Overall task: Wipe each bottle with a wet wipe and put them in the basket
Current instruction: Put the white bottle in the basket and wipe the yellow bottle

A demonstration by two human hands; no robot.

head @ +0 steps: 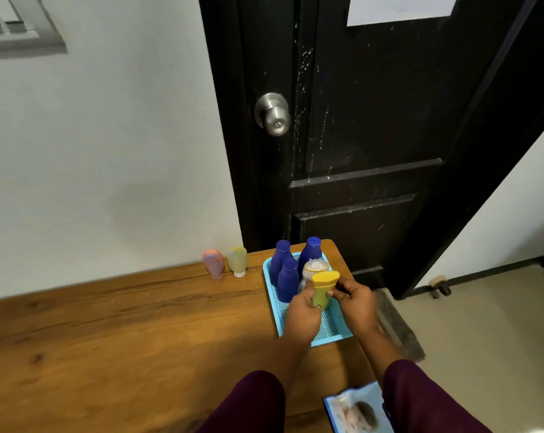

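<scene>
Both hands on the yellow tube right now. My left hand is wrapped round its left side with the thumb across the front, and my right hand pinches the right side with curled fingertips. The tube is upright, wide crimped end up, over the middle of the blue basket. Can't tell if its bottom end touches the mesh, my fingers cover it.

The back half of the basket is packed. There are three blue bottles standing in a cluster on the left and back, plus a pale bottle right behind the tube, close enough that I can't tell whether they touch. The front half is bare mesh, so that's where the open room is.

The basket sits at the far right corner of the wooden table, its right rim near the table edge, with floor beyond. The black door stands right behind it.

A pink tube and a yellow-green tube stand side by side against the wall, left of the basket and apart from it. The wipes pack lies at the near edge, partly under my right sleeve.
</scene>
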